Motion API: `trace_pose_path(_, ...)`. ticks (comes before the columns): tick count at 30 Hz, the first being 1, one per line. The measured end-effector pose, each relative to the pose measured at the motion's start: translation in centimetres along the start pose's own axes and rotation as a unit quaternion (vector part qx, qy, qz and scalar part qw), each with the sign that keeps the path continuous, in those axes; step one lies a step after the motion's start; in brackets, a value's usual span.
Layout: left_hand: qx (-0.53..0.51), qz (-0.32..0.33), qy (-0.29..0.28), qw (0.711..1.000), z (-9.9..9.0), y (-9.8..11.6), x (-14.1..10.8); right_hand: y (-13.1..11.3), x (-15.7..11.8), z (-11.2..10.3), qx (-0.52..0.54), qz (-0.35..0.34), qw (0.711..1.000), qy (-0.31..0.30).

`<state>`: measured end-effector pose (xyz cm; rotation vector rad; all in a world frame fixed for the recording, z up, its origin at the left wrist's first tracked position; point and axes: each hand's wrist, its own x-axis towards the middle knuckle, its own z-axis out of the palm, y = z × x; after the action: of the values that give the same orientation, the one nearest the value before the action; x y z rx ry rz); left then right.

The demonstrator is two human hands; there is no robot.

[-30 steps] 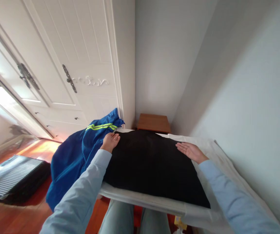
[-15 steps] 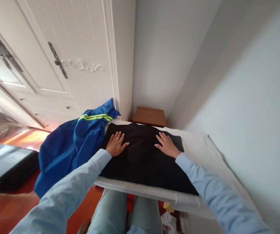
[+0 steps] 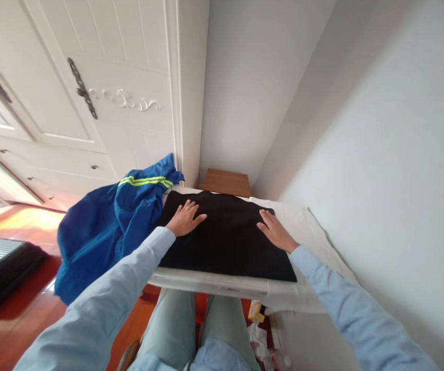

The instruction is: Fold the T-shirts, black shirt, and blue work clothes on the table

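A black cloth (image 3: 225, 242) lies spread over a white-covered surface (image 3: 299, 221) in front of me; its garment kind does not show. My left hand (image 3: 185, 218), with a ring on one finger, rests flat on the cloth's left part, fingers stretched out. Near the right edge of the cloth is my right hand (image 3: 278, 230), its fingers extended and the thumb a little apart. Neither hand grips anything. To the left of my left hand, a blue garment (image 3: 129, 211) with yellow-green reflective stripes hangs over the surface's left end.
A white wardrobe (image 3: 129, 72) stands at the far left, and a grey wall (image 3: 380, 170) runs along the right. Behind the surface is a small wooden top (image 3: 225, 182). A black suitcase (image 3: 5, 268) lies on the floor. Below are a yellow item (image 3: 256, 311) and plastic bags (image 3: 259, 340).
My right hand has slid right, toward the cloth's edge, with its fingers closer together. The left hand stays on the left part, slightly more tilted. The camera view has shifted a little.
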<state>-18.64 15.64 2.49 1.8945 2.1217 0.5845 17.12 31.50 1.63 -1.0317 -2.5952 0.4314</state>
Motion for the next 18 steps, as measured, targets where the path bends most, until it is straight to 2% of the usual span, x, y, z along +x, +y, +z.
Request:
trace_pose_path(3,0.021,0.177,0.002,0.984,1.2,4.4,-1.5,-5.3,-2.6,0.1,0.001,-0.103,0.994,-0.02)
trace_pose_path(5,0.045,0.225,-0.019,0.973,3.1,6.7,-2.6,-8.6,-4.3,1.2,-0.021,-0.161,0.986,-0.04)
trace_pose_path(8,0.068,0.206,-0.047,0.975,5.7,7.8,-4.0,-11.5,-6.8,3.8,-0.065,-0.185,0.977,-0.079)
trace_pose_path(12,0.054,0.214,-0.054,0.974,6.8,6.8,-4.7,-11.8,-9.1,6.6,-0.099,-0.157,0.981,-0.055)
trace_pose_path(15,0.016,0.211,-0.045,0.976,6.8,6.3,-4.4,-11.8,-9.7,7.0,-0.098,-0.132,0.985,-0.043)
trace_pose_path(18,-0.07,0.198,-0.011,0.978,6.3,6.6,-4.5,-13.3,-10.6,6.0,-0.031,-0.101,0.994,-0.04)
